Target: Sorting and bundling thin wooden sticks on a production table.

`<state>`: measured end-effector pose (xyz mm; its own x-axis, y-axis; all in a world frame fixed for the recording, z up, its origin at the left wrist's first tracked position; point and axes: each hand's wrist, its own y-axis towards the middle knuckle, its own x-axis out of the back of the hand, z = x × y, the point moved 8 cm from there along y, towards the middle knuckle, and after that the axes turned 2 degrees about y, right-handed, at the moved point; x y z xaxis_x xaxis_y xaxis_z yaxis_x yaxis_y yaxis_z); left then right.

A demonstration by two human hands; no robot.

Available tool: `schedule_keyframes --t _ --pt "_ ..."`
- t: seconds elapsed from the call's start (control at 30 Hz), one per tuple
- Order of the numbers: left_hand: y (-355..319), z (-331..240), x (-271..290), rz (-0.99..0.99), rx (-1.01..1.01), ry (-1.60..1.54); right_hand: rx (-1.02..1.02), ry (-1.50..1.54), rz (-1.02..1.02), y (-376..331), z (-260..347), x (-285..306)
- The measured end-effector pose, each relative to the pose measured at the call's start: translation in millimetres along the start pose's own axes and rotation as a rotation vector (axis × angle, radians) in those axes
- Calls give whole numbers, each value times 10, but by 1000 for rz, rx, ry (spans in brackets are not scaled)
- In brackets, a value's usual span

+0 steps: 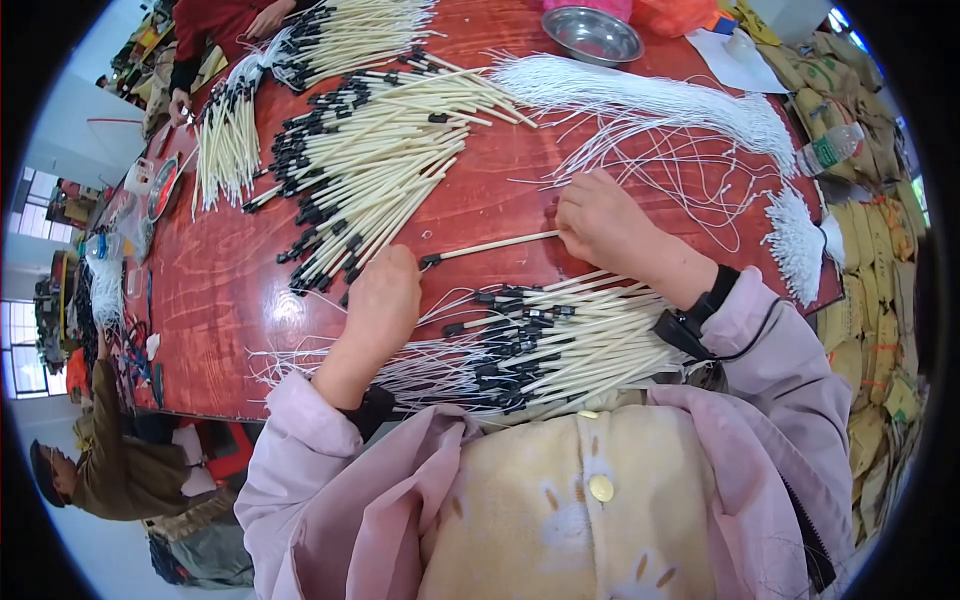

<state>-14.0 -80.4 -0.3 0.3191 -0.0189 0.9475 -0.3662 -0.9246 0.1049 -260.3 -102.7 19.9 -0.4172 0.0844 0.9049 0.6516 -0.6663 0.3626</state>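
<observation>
Between my hands, a single pale stick (495,244) with a black end piece spans the air just above the red table. My right hand (608,225) is closed in a pinch on its plain end. Beside the black end is my left hand (385,295), its fingers bent together; whatever they grip is hidden behind the hand. Close to my body lies a pile of similar sticks (590,340), with black ends and thin white cords (420,368) trailing left. Beyond my left hand, a larger heap of black-ended sticks (375,175) fans across the table.
A thick bundle of white cords (650,95) stretches across the far right, loose strands reaching near my right hand. Behind it stands a metal bowl (592,35). A plastic bottle (835,147) and stacked sacks (865,290) border the right. Other people work at the far left (215,30) and left (125,450).
</observation>
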Motion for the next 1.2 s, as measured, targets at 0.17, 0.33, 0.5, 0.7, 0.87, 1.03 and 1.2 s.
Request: schedule_keyframes --t 0.17,0.33,0.5,0.7,0.87,1.03,1.2 --pt "-130 491 697 -259 198 -73 -45 81 14 -32 15 476" --pt "-945 1566 1443 -449 397 -49 11 191 27 -23 221 1114" --pt "-1529 1905 1433 -250 472 -81 -25 307 381 -635 474 1094" --pt "-379 163 1061 -87 62 -63 -173 369 244 -888 247 1167" --pt "740 -1300 65 170 -246 -203 -258 205 118 -805 -1 1046" --pt "1241 -1777 -668 248 -178 -23 -253 164 30 -778 -48 916" --pt "1275 -1877 -716 119 -345 119 -263 191 85 -738 -195 795"
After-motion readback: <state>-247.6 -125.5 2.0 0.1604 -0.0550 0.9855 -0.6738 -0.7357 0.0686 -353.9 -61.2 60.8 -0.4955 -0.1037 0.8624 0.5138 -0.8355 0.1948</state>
